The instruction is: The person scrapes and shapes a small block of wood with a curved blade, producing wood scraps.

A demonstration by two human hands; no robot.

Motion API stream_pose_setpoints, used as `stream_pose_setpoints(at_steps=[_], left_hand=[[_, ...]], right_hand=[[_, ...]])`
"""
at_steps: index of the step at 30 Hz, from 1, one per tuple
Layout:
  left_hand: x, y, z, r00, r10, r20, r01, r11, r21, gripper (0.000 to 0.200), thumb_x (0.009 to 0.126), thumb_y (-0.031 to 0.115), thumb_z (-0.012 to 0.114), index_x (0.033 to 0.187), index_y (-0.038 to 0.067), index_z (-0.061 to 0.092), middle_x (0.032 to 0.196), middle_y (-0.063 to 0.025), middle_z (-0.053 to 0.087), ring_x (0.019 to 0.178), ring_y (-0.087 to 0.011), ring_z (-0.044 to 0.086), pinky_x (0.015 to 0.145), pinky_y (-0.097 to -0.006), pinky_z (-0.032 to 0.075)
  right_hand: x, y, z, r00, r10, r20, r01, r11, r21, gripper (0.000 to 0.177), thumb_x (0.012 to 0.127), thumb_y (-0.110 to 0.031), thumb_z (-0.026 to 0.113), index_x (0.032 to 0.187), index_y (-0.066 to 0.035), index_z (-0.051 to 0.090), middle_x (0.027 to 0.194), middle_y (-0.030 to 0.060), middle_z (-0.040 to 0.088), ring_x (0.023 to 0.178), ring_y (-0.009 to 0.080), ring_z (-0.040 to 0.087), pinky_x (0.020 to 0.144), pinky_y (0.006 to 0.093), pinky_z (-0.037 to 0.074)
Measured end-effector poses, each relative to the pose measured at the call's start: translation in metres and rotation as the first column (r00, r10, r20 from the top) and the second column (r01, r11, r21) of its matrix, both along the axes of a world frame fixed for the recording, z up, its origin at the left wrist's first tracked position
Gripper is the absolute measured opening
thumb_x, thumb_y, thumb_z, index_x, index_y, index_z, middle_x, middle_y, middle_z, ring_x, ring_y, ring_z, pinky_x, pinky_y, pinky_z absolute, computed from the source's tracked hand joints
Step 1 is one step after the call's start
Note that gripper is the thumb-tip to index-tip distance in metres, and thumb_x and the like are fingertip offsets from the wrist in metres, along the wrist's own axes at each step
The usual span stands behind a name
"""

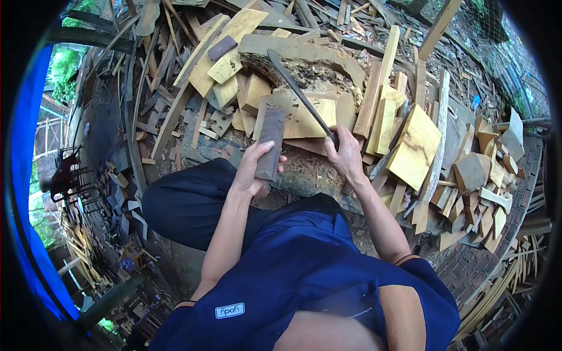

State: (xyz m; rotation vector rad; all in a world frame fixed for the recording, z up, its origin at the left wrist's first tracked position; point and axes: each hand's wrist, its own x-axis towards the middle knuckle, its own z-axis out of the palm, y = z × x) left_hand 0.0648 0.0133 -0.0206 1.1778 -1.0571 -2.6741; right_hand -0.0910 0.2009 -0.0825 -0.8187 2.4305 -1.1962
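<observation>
My left hand (257, 167) is closed around the lower part of a dark brown rectangular block (271, 137), thumb across its face. The block stands nearly upright, its upper end in front of a pale yellow board (313, 120). In my right hand (346, 153) is the handle end of a long, dark, slightly curved machete (301, 96). Its blade slants up and left, away from me, over the yellow board and a hollowed, rough-edged log slab (304, 51). A gap separates the blade from the block.
Loose boards and offcuts surround the work spot. A yellow plank (414, 146) and a grey weathered pole (436, 140) lie at the right, beside piled wood blocks (472, 169). A small purplish block (222, 48) rests on boards at the upper left. My bent knee (181, 205) is near the left.
</observation>
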Motion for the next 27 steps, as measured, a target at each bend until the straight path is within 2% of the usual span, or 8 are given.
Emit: stream_pose_setpoints(at_steps=[4,7,8,12,19,22,24,27], left_hand=[[-0.004,-0.006,0.003,0.999,-0.028,-0.036,0.027,0.999,-0.021,0.035,0.094,0.016,0.059,0.124,0.000,0.050,0.102,-0.0099,0.059,0.085,-0.0216,0.066,0.064,-0.0327,0.056],[-0.005,-0.009,0.005,0.999,-0.037,-0.024,0.035,0.998,-0.055,0.037,0.093,0.014,0.057,0.126,-0.001,0.049,0.104,-0.0103,0.059,0.085,-0.0213,0.066,0.063,-0.0321,0.055],[-0.006,-0.010,0.007,1.000,-0.027,-0.004,0.027,0.996,-0.080,0.037,0.093,0.014,0.057,0.126,-0.001,0.049,0.104,-0.0102,0.059,0.085,-0.0210,0.066,0.063,-0.0317,0.055],[-0.003,-0.019,0.005,1.000,-0.006,-0.011,0.005,0.997,-0.082,0.038,0.093,0.013,0.057,0.127,-0.001,0.050,0.106,-0.0104,0.060,0.087,-0.0207,0.066,0.065,-0.0307,0.052],[0.004,-0.026,0.003,1.000,0.018,-0.017,-0.019,0.998,-0.060,0.040,0.094,0.014,0.057,0.131,0.000,0.050,0.114,-0.0114,0.062,0.091,-0.0207,0.067,0.066,-0.0300,0.051],[0.004,-0.020,0.007,0.999,0.023,0.035,-0.019,0.992,-0.126,0.044,0.096,0.014,0.057,0.137,0.001,0.046,0.113,-0.0124,0.063,0.094,-0.0218,0.067,0.068,-0.0306,0.052],[0.003,-0.017,0.010,0.997,0.077,0.002,-0.076,0.987,-0.142,0.059,0.092,0.010,0.064,0.145,0.001,0.038,0.112,-0.0107,0.063,0.094,-0.0203,0.069,0.075,-0.0311,0.056],[0.005,-0.015,0.009,0.999,0.046,0.024,-0.040,0.973,-0.228,0.062,0.091,0.003,0.065,0.147,0.003,0.037,0.118,-0.0132,0.062,0.103,-0.0256,0.068,0.083,-0.0333,0.058]], right_hand=[[0.004,-0.003,0.019,0.994,0.040,0.099,-0.044,0.999,0.032,0.030,0.094,-0.025,0.061,0.114,-0.003,0.060,0.098,0.0240,0.067,0.090,0.0419,0.066,0.079,0.0472,0.052],[0.009,0.000,0.009,0.997,0.075,0.017,-0.074,0.996,-0.054,0.036,0.097,-0.025,0.060,0.126,-0.003,0.058,0.093,0.0241,0.068,0.086,0.0392,0.068,0.079,0.0428,0.052],[0.010,0.004,0.009,0.996,0.085,0.034,-0.085,0.996,-0.004,0.038,0.097,-0.023,0.060,0.130,-0.004,0.056,0.101,0.0258,0.068,0.093,0.0420,0.068,0.081,0.0443,0.053],[0.015,0.005,0.012,0.995,0.098,-0.015,-0.099,0.995,-0.020,0.036,0.096,-0.021,0.058,0.131,-0.013,0.054,0.092,0.0227,0.068,0.084,0.0430,0.066,0.073,0.0493,0.053],[0.019,0.002,0.010,0.992,0.125,-0.016,-0.126,0.992,-0.024,0.036,0.097,-0.022,0.058,0.133,-0.015,0.054,0.092,0.0215,0.068,0.084,0.0416,0.066,0.073,0.0490,0.053],[0.020,0.001,0.009,0.992,0.127,0.005,-0.127,0.992,-0.009,0.038,0.097,-0.023,0.057,0.134,-0.015,0.054,0.094,0.0216,0.068,0.086,0.0414,0.066,0.074,0.0490,0.053],[0.020,0.001,0.008,0.992,0.124,0.014,-0.124,0.992,-0.016,0.039,0.097,-0.023,0.057,0.136,-0.016,0.054,0.096,0.0222,0.068,0.087,0.0415,0.066,0.075,0.0490,0.053],[0.019,0.002,0.008,0.992,0.124,-0.022,-0.125,0.992,-0.017,0.038,0.098,-0.022,0.056,0.135,-0.015,0.055,0.097,0.0232,0.068,0.087,0.0422,0.066,0.075,0.0487,0.052]])
